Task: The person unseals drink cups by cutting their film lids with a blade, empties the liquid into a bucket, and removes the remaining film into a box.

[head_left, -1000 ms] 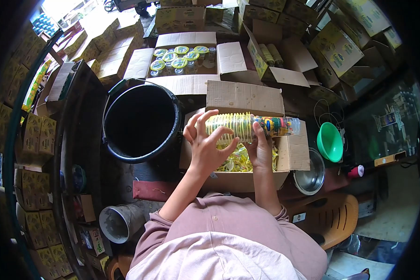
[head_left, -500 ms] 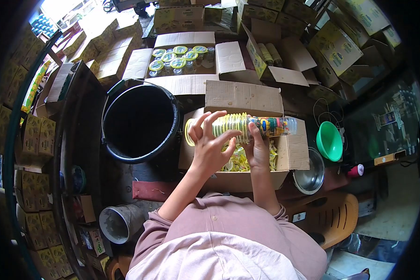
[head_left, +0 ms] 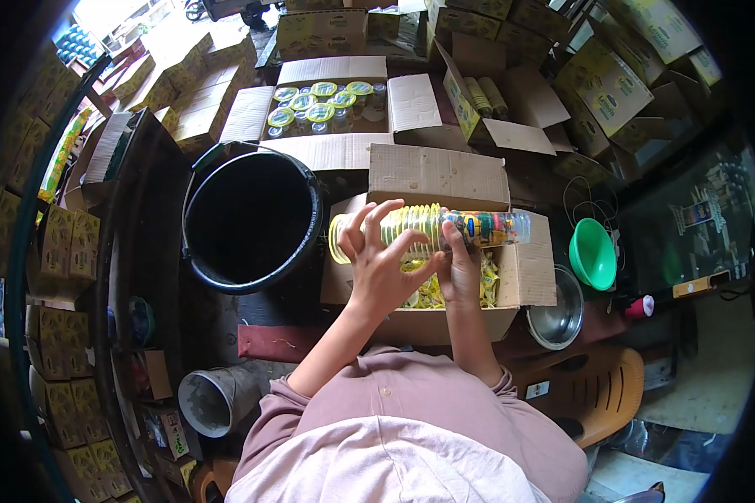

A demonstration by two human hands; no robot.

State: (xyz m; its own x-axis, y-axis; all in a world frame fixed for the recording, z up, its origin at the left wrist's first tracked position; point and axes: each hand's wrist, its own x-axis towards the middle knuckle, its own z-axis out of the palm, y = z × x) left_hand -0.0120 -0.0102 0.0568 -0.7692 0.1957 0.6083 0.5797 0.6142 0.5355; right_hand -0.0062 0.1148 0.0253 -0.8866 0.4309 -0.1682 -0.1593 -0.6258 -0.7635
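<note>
A nested stack of clear plastic cups (head_left: 497, 226) lies sideways in the air above an open carton (head_left: 445, 323). Yellow rims show along its left half, and colourful print along its right half. My left hand (head_left: 379, 264) is curled over the rimmed part, its thumb reaching to the right hand. Gripping the middle of the stack from below is my right hand (head_left: 461, 272), thumb in front; its other fingers are mostly hidden behind the cups. Yellow-green small wrappers or lids (head_left: 488, 285) fill the carton underneath.
A large black bucket (head_left: 195, 251) stands left of the carton. Behind is another open carton (head_left: 335, 151) with yellow-lidded cups (head_left: 319, 112). To the right are a green bowl (head_left: 593, 254) and a metal bowl (head_left: 562, 314). A grey bucket (head_left: 210, 402) sits lower left.
The cup stack has shifted slightly left with both hands. My left thumb and index finger have moved right, closer to my right thumb.
</note>
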